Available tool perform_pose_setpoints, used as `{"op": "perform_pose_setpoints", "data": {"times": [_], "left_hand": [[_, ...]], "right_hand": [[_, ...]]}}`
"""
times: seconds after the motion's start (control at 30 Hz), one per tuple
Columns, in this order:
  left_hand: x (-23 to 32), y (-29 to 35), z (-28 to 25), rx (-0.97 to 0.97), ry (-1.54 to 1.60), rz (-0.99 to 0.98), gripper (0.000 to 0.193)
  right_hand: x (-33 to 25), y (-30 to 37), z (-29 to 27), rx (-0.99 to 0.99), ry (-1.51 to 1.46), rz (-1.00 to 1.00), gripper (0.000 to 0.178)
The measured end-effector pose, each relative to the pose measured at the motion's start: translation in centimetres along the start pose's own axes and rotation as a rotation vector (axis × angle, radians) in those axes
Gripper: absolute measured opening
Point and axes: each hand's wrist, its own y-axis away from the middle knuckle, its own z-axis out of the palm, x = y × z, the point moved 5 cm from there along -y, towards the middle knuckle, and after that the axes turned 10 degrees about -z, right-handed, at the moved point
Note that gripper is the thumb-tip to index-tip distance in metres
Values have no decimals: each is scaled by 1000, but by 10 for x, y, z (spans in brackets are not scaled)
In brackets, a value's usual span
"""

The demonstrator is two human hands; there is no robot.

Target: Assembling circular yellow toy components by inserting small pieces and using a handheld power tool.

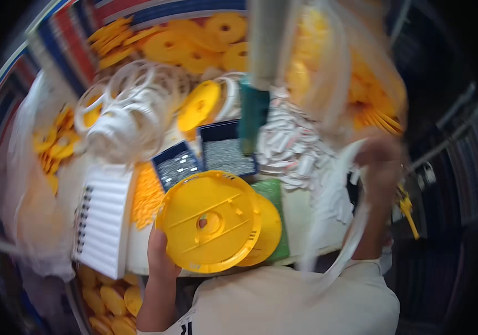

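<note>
Bench (pixel 300 212): crowded work surface, light-coloured, lying beyond the fingers of both hands.

Clear plastic bags (pixel 21 184): one far to the left of the left-hand fingers, holding small yellow parts; another, blurred, above the right hand.

Yellow discs, loose pile (pixel 194 42): well beyond the fingers, at the far edge of the bench.

White ring parts (pixel 133 106): heaped up beyond and left of the left hand.

Yellow reel (pixel 210 221): large round flanged disc with a centre hole, held tilted over the near edge of the bench; a second yellow disc shows just behind it on the right.

White notepad (pixel 105 220): ruled, spiral-bound, just left of the left-hand fingers.

Dark trays (pixel 225 148): two, with small metallic pieces, just beyond the reel.

Left hand (pixel 161 254): fingers clamped on the reel's lower left rim, thumb on the face.

Right hand (pixel 381 162): raised and motion-blurred, with a white strip or bag (pixel 345 223) trailing from it; whether its fingers are closed cannot be told.

Handling note, as a judgement: keep the rim grip firm and the reel level, so the centre hole stays presented and the disc behind does not slip.
</note>
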Motion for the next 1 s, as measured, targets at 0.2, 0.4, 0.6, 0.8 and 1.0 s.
{"op": "perform_pose_setpoints", "data": {"times": [0.2,0.4,0.6,0.8,1.0], "left_hand": [[-21,-5,61,-248,-303,11,73],[-20,2,18,121,-474,-67,72],[-16,15,-3,188,-318,-13,66],[-37,20,-15,83,-55,14,91],[-37,6,16,73,-34,-91,95]], "right_hand": [[-28,52,136,-353,270,-347,25],[-39,77,107,-180,292,-208,31],[-15,143,107,-203,32,383,25],[-11,126,85,-67,224,281,20],[-19,97,107,-343,277,5,23]]}}
